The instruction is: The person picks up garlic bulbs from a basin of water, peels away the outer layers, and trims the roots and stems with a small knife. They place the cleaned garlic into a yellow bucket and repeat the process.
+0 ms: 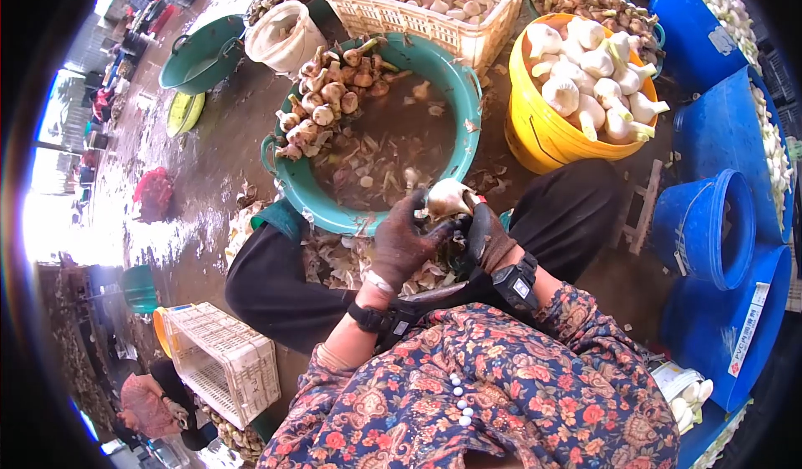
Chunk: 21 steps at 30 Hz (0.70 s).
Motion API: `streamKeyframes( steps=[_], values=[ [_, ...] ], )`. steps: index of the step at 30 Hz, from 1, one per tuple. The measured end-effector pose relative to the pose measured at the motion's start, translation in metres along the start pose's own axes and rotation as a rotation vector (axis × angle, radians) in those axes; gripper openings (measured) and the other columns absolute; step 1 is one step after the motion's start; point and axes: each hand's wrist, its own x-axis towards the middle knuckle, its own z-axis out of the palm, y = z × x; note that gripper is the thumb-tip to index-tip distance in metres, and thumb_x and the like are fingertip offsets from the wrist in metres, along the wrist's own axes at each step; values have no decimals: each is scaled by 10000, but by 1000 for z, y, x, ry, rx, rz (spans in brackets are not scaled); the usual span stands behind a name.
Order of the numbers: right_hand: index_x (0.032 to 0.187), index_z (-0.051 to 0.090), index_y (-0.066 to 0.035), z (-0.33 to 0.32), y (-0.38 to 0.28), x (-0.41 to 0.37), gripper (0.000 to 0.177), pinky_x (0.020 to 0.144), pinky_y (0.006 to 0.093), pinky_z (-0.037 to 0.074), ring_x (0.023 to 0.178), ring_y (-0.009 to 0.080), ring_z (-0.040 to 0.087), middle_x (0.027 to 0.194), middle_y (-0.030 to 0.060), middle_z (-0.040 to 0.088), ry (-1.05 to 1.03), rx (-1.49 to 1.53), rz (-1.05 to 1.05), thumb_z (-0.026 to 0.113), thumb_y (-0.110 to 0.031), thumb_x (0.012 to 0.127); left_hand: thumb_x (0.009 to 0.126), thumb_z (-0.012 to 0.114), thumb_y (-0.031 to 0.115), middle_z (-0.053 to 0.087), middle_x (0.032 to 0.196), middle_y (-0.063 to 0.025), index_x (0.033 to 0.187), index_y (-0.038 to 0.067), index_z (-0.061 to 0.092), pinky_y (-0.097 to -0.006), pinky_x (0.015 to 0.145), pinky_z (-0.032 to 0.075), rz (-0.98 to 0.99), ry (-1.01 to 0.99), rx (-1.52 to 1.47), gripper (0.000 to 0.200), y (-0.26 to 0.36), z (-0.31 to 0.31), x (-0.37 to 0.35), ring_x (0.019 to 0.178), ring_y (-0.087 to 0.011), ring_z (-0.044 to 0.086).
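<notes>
Garlic bulb (447,196), pale and part-skinned, just above frame centre, over the near rim of teal basin (464,101). Pinched between both hands, clear of the water.

Left hand (403,242): closed on the bulb from 8 o'clock, fingers curled up against its lower side. Right hand (489,235): closed on it from 4 o'clock, fingertips pressed to its flank. Both hands dark and wet-looking; gloves or grime, cannot tell at this sharpness. Wrist watch (518,283) on the right arm, floral sleeve (501,385) below.

Handling, as judgement only: light, easy one-hand weight. Firm core under loose papery skin. Wet surface, so probably slippery. Skin too weak to bear any pull. Cloves liable to part under a hard squeeze. Best hold round the fat middle, fingers opposed across the widest part, not by the stem stub or a flap of skin.

Surroundings, read from the hands:
- 11 o'clock: basin with brown water and floating skins, heap of brown unskinned bulbs (330,93) at its far left edge.
- 12 o'clock: white crate (418,18) beyond the basin.
- 1 o'clock: yellow bucket (535,131), heaped with white bulbs (585,76).
- 3 o'clock: blue bucket (685,218), others beside it.
- 8 o'clock: peelings (334,260) between the knees.
</notes>
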Motion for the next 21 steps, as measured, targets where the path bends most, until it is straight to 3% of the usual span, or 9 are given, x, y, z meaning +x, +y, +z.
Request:
streamKeyframes(
  steps=[1,3,7,9,13,14,16,18,21],
  values=[
    [995,580,-93,-11,2,8,385,409,284,466,443,147,540,596,24,569,-3,-1,3,484,-452,896,709,742,165,660,884,-99,1047,24,598,-278,646,513,24,-8,-4,394,-2,3,0,714,-153,644],
    [964,579,-102,-48,9,36,395,418,300,469,433,167,530,564,27,549,-262,-128,38,490,-479,884,702,722,119,664,853,-85,994,43,625,-286,646,513,80,-14,-41,317,-9,8,3,703,-166,648],
    [897,583,-103,-63,15,46,400,401,296,458,420,173,514,568,25,550,-241,-123,147,508,-495,871,728,681,82,665,815,-90,955,42,640,-272,639,508,152,-38,54,234,-8,4,7,696,-135,643],
    [824,579,-103,-63,19,50,419,381,291,444,407,169,500,565,24,546,-219,-27,185,514,-516,861,744,635,61,653,790,-126,944,39,633,-284,634,495,-14,-75,-69,200,-21,8,6,686,-220,646],
    [791,583,-114,-51,20,37,410,367,285,435,403,165,499,562,23,546,-129,-53,86,524,-515,855,765,659,105,659,798,-109,969,18,629,-280,638,496,-264,53,-416,224,-48,7,8,660,-187,637],
    [817,586,-121,-51,19,35,395,369,283,436,407,162,502,565,18,545,-123,-40,76,529,-510,854,765,659,105,659,798,-109,969,18,629,-280,638,496,-265,50,-415,224,-44,4,4,660,-187,637],
    [843,590,-128,-49,23,39,382,371,280,437,411,159,505,569,14,544,-117,-28,72,534,-506,853,747,717,153,659,821,-104,995,10,613,-271,641,503,-78,62,2,304,-18,-3,-2,681,-137,625],
    [844,588,-135,-40,28,47,377,377,271,433,416,153,502,572,2,533,-169,13,-22,543,-510,848,714,749,200,664,794,-108,940,32,637,-303,641,506,-2,35,-30,303,-14,7,-7,695,-210,651],
    [835,583,-126,-40,23,36,380,387,257,427,416,142,493,574,-7,521,-177,-38,6,548,-504,849,708,741,191,660,764,-106,894,49,649,-312,618,499,14,64,7,251,-16,12,-4,676,-219,647]
  ],
)
